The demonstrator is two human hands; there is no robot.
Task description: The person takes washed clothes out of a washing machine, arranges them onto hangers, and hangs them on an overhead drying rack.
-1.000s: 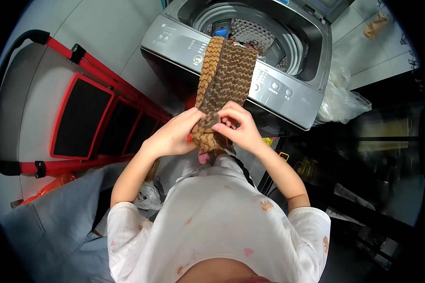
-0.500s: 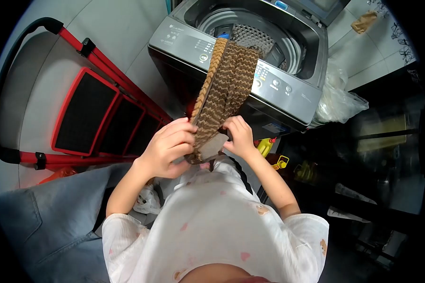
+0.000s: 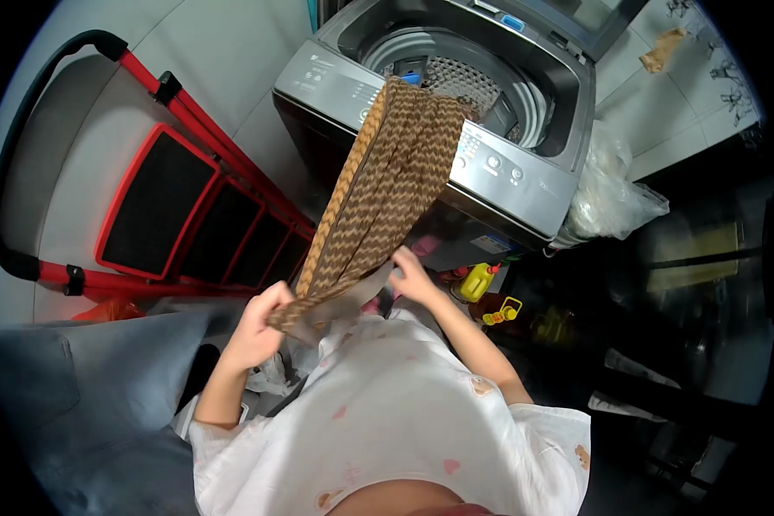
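Observation:
A brown cloth (image 3: pixel 383 185) with a zigzag pattern and a tan braided-looking edge stretches from the rim of the open washing machine (image 3: pixel 525 185) down toward my body. My left hand (image 3: pixel 264 328) is closed on its near left corner. At the cloth's lower right edge, my right hand (image 3: pixel 411 277) has its fingers drawn together on the border, partly hidden by the fabric. A pale underside shows between the hands. The far end of the cloth lies over the machine's control panel, by the drum opening.
A red folding step ladder (image 3: pixel 159 202) leans at the left. Blue-grey fabric (image 3: pixel 86 404) hangs below it. Right of my legs stand a yellow bottle (image 3: pixel 477 282) and a yellow-capped bottle (image 3: pixel 499 311). A clear plastic bag (image 3: pixel 615 193) hangs beside the machine.
My left hand has moved down and left, pulling the near corner with it, so the cloth is spread wider. My right hand has shifted slightly left and down.

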